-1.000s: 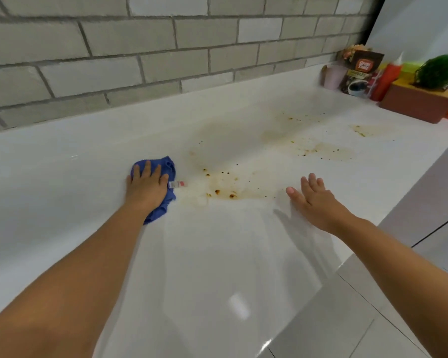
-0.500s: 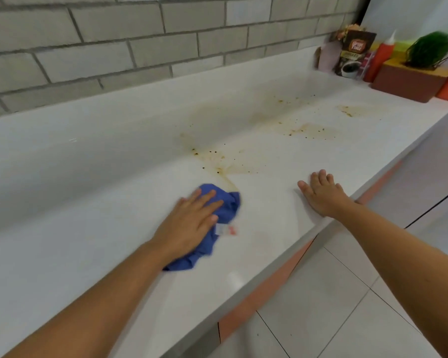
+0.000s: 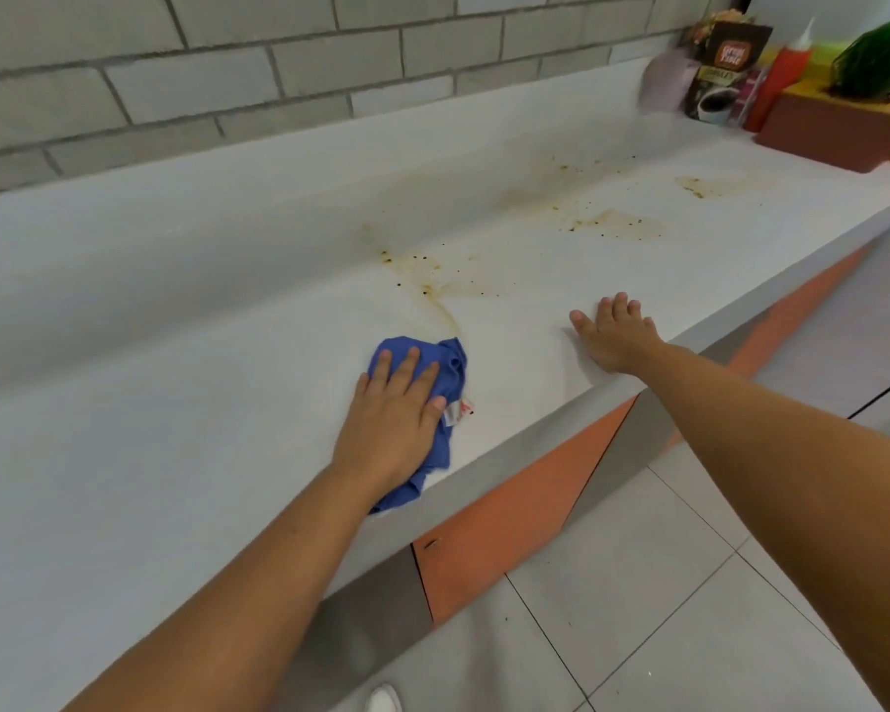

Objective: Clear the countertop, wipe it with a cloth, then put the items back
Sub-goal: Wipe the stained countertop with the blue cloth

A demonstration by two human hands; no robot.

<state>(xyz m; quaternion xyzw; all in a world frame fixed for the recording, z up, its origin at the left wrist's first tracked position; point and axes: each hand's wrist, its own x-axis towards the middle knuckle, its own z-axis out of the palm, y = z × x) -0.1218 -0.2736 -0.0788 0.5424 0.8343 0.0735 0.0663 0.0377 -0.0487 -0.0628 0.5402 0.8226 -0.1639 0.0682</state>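
Observation:
My left hand (image 3: 394, 418) presses flat on a crumpled blue cloth (image 3: 448, 362) near the front edge of the white countertop (image 3: 176, 429). A small white label sticks out of the cloth on its right side. Brown stains (image 3: 432, 280) spread just beyond the cloth, and more brown stains (image 3: 612, 223) lie farther right. My right hand (image 3: 615, 334) rests flat on the counter, fingers straight, to the right of the cloth near the front edge.
At the far right end stand a coffee pouch (image 3: 725, 69), a pale mug (image 3: 664, 87), a red squeeze bottle (image 3: 782, 79) and a brown box with a green plant (image 3: 838, 123). A grey brick wall runs behind. Tiled floor and orange cabinet fronts (image 3: 509, 526) lie below the edge.
My left hand has dragged the blue cloth from the back of the counter toward the front edge, smearing a stain trail. My right hand has stayed flat on the counter.

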